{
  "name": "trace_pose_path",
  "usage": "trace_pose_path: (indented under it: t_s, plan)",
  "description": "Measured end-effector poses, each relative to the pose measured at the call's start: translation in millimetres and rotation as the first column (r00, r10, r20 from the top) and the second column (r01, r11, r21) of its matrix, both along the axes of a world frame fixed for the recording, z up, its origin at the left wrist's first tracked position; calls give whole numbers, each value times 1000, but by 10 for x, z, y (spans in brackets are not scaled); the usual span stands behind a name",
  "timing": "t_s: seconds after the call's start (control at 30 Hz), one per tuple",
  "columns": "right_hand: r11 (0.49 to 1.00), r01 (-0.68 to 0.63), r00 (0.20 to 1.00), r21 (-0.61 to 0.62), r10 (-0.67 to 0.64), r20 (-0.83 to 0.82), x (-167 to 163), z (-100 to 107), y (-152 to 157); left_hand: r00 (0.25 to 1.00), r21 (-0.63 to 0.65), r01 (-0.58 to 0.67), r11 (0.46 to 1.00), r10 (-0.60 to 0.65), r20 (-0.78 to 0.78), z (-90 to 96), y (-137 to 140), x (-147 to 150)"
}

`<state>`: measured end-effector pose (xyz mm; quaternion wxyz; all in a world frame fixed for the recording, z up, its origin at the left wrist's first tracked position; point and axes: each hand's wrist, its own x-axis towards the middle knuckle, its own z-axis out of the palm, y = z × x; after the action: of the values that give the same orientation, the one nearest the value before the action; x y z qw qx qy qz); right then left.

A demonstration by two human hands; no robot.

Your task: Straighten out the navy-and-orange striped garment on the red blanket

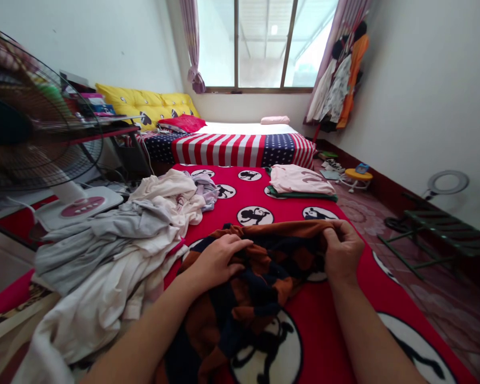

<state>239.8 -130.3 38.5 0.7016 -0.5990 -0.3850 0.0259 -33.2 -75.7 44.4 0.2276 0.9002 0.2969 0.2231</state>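
Note:
A crumpled orange-brown and navy checked garment (pixel 260 277) lies on the red bed cover in front of me. My right hand (pixel 344 250) is closed on its far right corner, drawing the upper edge into a taut line. My left hand (pixel 222 258) rests on the garment's left part, thumb and forefinger apart; its other fingers are partly hidden. Beyond the garment, a folded pink shirt (pixel 300 178) lies on top of a dark green cloth (pixel 322 197). To the left of my left hand spreads a loose heap of white and grey clothes (pixel 144 224).
The red bed cover (pixel 328 330) has round monkey prints. An electric fan (pixel 74 194) stands at the left. Behind is another bed with a flag-patterned cover (pixel 224 149). On the right floor are a green folding stool (pixel 436 229) and a small yellow stool (pixel 358 175).

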Motion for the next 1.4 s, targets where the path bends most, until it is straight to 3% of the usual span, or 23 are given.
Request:
trace_pose_path:
  t_s: [0.07,0.13,0.17,0.23,0.33,0.37,0.43,0.7,0.8,0.97,1.07,1.1,1.13,1.17,1.2,1.23,1.27,1.3,1.33,1.37,1.4]
  plan:
    - [999,29,999,17,-29,-14,9,3,4,995,16,-82,996,81,66,-32,33,7]
    - [996,82,995,35,-79,-64,34,2,17,936,-35,-217,975,218,277,-13,108,-54]
    - [993,107,988,47,-101,-113,50,0,27,859,-96,-287,953,301,414,8,157,-106]
    - [988,136,966,78,-115,-232,81,-7,49,606,-271,-373,887,455,652,50,271,-235]
    - [983,139,939,119,-93,-331,100,-24,76,217,-505,-306,807,575,789,75,432,-415]
    - [983,137,940,123,-90,-329,98,-28,81,135,-547,-281,789,597,791,73,471,-458]
    - [984,128,947,120,-85,-311,88,-30,84,49,-587,-263,766,618,785,66,520,-510]
    - [969,158,911,193,-67,-407,91,10,88,-4,-567,-271,778,588,809,102,502,-514]
    - [973,124,899,196,-26,-438,78,45,79,12,-579,-225,784,596,803,104,491,-498]
    - [986,-55,850,156,128,-511,42,120,41,73,-543,-202,815,566,821,102,462,-460]
    - [958,-279,818,66,273,-506,-5,185,-26,98,-516,-233,824,548,831,100,442,-433]
    - [913,-407,784,20,360,-506,-33,214,-62,106,-511,-240,825,546,831,100,437,-425]
    - [830,-556,726,-36,464,-508,-71,247,-103,114,-507,-245,827,544,832,100,432,-418]
    - [696,-710,639,-105,574,-513,-119,280,-147,117,-503,-247,828,540,833,101,426,-413]
    - [509,-841,521,-183,674,-523,-177,310,-190,116,-499,-247,831,537,836,105,420,-411]
    - [290,-921,388,-261,749,-537,-244,332,-229,111,-499,-246,831,535,837,110,414,-411]
    - [77,-939,262,-336,792,-551,-319,344,-260,102,-501,-246,830,536,838,116,407,-413]
    - [-99,-910,160,-402,812,-562,-397,343,-281,91,-506,-248,826,540,837,123,399,-417]
    - [-226,-861,85,-455,819,-567,-473,328,-291,83,-515,-251,820,548,832,130,393,-420]
    - [-307,-813,34,-495,823,-566,-545,300,-291,73,-524,-257,812,557,827,134,387,-423]
    - [-350,-775,6,-526,828,-561,-606,262,-283,67,-532,-264,804,566,822,136,383,-425]
